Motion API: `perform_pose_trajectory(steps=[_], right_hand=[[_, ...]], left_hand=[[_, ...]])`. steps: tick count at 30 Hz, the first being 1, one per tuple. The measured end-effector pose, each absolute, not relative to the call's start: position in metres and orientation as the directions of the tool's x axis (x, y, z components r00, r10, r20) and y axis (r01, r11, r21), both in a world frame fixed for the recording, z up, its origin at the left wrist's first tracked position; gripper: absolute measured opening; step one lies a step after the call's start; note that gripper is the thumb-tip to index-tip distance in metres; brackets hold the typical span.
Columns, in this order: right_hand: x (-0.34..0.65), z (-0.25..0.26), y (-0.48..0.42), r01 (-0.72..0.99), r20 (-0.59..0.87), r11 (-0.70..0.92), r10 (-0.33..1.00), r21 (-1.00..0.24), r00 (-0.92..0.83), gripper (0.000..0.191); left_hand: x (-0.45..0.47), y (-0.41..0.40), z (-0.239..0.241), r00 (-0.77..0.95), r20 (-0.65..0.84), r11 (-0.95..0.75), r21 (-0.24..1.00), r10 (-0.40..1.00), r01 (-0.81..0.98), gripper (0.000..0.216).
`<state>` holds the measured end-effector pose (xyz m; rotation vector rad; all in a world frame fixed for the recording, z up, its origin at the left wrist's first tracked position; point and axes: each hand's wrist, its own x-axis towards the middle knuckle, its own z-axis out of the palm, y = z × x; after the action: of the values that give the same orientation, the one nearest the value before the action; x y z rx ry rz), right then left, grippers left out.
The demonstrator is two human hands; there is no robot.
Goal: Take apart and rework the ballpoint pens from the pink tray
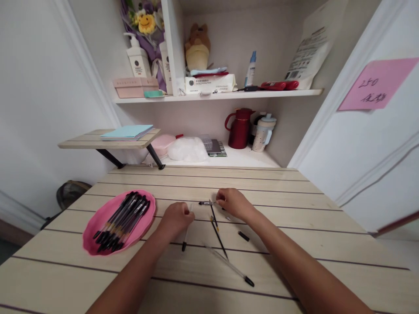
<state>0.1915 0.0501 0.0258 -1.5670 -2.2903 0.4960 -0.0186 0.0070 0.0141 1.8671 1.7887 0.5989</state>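
The left hand (175, 220) has its fingers curled around a clear pen tube (186, 235); the tube pokes out above the fist, and its black end points down toward the near edge of the table (183, 296); the right hand (234, 203) has its thumb and fingers pressed close together, right by the end of a short black pen piece (205, 203); I cannot tell if they grip it or just touch it; that piece lies sideways between the 2 hands.

Below it are 2 thin dark sticks (220, 240) with yellowish bits where they meet; a tiny silver bit (228, 218) is near them, and a small black cap (243, 236) lies by the right arm; nearer the person, a loose clear tube (227, 263) with a black end lies on a slant.

To the left of the left hand, a pink tray (98, 218) holds a pile of black-ended pens (126, 218); at the back, a red jug (240, 131) stands beside a pale cup (262, 133).
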Motion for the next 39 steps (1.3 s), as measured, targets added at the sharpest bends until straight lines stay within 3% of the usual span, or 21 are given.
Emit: perform_pose_trajectory(steps=[3, 12, 20, 29, 35, 39], right_hand=[[0.183, 0.020, 0.049, 0.844, 0.098, 0.357, 0.932, -0.401, -0.348, 0.020], [0.152, 0.015, 0.045, 0.898, 0.063, 0.414, 0.910, -0.149, -0.409, 0.030], [0.138, 0.023, 0.049, 0.861, 0.061, 0.433, 0.899, -0.269, -0.433, 0.021], [0.145, 0.017, 0.056, 0.973, -0.055, 0.212, 0.975, -0.093, -0.218, 0.028], [0.144, 0.014, 0.060, 0.976, -0.064, 0.145, 0.986, -0.161, -0.157, 0.025], [0.161, 0.020, 0.069, 0.919, -0.095, 0.075, 0.988, -0.387, -0.121, 0.014]], left_hand=[[-0.020, 0.010, 0.007, 0.066, -0.154, 0.085, 0.802, 0.986, 0.592, 0.021], [-0.025, 0.010, -0.009, 0.066, -0.217, 0.181, 0.919, 0.974, 0.349, 0.022], [-0.029, 0.011, 0.001, -0.025, -0.068, 0.073, 0.934, 0.997, 0.351, 0.023], [-0.016, 0.008, 0.007, 0.013, 0.033, -0.036, 0.951, 0.999, 0.308, 0.019], [-0.014, 0.007, 0.005, 0.056, 0.028, -0.043, 0.953, 0.998, 0.301, 0.018], [-0.014, 0.003, 0.007, 0.052, -0.093, 0.082, 0.979, 0.994, 0.189, 0.020]])
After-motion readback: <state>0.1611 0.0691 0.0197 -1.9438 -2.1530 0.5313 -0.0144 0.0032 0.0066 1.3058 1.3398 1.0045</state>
